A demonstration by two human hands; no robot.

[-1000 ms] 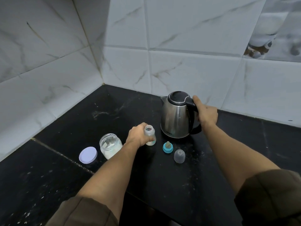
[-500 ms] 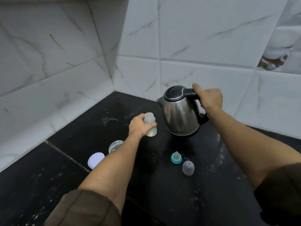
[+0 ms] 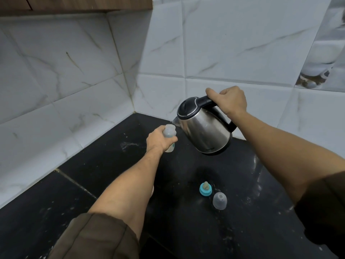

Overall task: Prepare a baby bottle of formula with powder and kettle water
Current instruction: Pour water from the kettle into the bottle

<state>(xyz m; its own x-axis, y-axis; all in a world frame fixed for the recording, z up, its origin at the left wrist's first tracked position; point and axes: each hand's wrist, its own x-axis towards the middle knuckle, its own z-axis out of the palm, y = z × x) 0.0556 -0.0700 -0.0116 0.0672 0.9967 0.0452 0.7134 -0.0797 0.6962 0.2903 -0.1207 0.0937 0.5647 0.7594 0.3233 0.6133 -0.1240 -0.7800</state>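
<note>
You have one baby bottle [image 3: 169,134], one kettle [image 3: 203,131], one blue teat ring [image 3: 205,188] and one clear dome cap [image 3: 220,200] in view, and both your hands are occupied. Your left hand [image 3: 158,140] wraps round the bottle's body, fingers curled about it, with the open neck upward. Whether the bottle's base touches the black counter [image 3: 112,165] cannot be told. Your right hand [image 3: 230,101] is clenched round the kettle's black handle, thumb along the top. It holds the steel kettle clear of the counter and tilted, with the spout just beside the bottle's mouth, to the right of your left hand. Whether water is running cannot be seen.

The teat ring stands on the counter nearer you than either hand, between your forearms, its teat pointing up. The cap sits just beside the ring on the right-hand side, not touching it. Your left forearm hides the counter beneath it. White marbled tiles [image 3: 233,43] rise beyond both hands, with a wooden cabinet edge [image 3: 74,4] above them.
</note>
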